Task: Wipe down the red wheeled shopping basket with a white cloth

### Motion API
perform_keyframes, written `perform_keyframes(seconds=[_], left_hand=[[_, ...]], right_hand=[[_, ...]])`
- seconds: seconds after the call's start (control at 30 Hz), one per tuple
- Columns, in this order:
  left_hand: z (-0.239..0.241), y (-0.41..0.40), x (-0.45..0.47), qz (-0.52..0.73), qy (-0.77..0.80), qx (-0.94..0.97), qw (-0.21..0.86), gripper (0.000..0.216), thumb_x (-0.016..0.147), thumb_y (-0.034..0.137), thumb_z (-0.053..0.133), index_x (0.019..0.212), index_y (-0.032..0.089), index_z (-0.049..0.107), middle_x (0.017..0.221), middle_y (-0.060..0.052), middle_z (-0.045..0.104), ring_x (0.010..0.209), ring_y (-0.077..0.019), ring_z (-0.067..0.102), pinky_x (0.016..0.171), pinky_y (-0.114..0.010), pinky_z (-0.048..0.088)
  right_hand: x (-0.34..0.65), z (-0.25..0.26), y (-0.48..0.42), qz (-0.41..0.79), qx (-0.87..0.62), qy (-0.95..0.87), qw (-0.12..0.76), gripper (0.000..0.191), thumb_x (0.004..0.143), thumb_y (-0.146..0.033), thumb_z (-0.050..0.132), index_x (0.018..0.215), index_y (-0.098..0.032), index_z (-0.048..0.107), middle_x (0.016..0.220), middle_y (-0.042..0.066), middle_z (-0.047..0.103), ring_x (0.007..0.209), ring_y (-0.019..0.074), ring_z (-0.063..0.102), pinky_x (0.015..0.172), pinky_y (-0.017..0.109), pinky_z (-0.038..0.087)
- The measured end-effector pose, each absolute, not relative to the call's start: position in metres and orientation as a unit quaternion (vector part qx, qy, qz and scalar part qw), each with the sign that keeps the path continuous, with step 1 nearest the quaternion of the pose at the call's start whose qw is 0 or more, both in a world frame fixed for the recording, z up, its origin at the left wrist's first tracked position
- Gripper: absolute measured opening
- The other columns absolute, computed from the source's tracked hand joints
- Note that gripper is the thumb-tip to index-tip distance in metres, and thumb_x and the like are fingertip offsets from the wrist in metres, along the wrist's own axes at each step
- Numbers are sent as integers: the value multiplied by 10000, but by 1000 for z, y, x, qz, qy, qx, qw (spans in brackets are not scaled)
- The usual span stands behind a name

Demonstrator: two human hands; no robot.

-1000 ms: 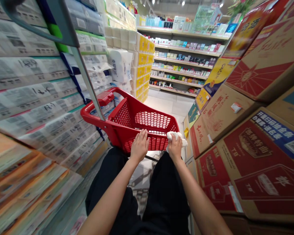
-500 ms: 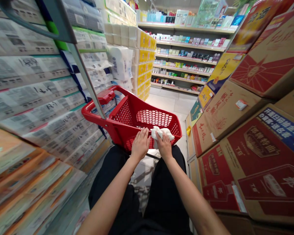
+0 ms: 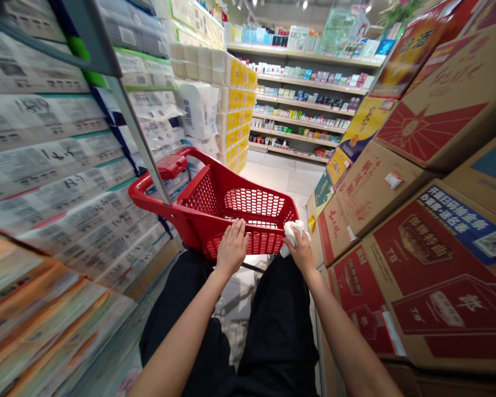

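A red plastic shopping trolley (image 3: 248,201) with a perforated basket stands in front of me in a narrow shop aisle. My left hand (image 3: 231,248) rests over the basket's near rim, fingers curled on it. My right hand (image 3: 302,251) is closed on a crumpled white cloth (image 3: 291,232) and presses it against the basket's near right corner. My black trousers show below both arms.
Stacked packs of paper goods (image 3: 58,165) wall the left side, with a grey metal post (image 3: 138,132) by the trolley handle. Cardboard cartons (image 3: 417,220) are piled high on the right. Tiled floor (image 3: 285,176) leads ahead to shelves of small products (image 3: 310,99).
My right hand with the cloth went left along the near rim, then back to the basket's right corner. My left hand stayed on the rim.
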State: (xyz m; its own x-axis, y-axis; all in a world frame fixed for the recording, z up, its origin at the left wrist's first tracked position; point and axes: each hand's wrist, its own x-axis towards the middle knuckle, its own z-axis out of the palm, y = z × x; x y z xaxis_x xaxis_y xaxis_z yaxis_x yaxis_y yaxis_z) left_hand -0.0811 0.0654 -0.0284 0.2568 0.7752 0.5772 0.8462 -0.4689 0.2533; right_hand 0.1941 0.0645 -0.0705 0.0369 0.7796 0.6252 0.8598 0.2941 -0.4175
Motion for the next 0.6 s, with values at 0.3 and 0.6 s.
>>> perform_keyframes(seconds=[0.3, 0.6], left_hand=[[-29, 65, -80, -326, -515, -791, 54, 517, 1025, 315, 279, 1493, 108, 358, 1528, -117, 436, 1452, -230, 346, 1196, -425, 303], [-28, 66, -81, -317, -515, -794, 60, 517, 1023, 315, 278, 1483, 99, 375, 1524, -123, 440, 1448, -232, 354, 1194, -425, 309]], right_hand=[[181, -57, 69, -82, -579, -724, 366, 592, 972, -339, 476, 1521, -208, 296, 1499, 170, 443, 1370, 303, 446, 1056, 496, 430], [187, -61, 76, -89, -596, -711, 362, 674, 966, -385, 479, 1547, -172, 210, 1613, 198, 188, 1471, 326, 273, 1129, 539, 365]])
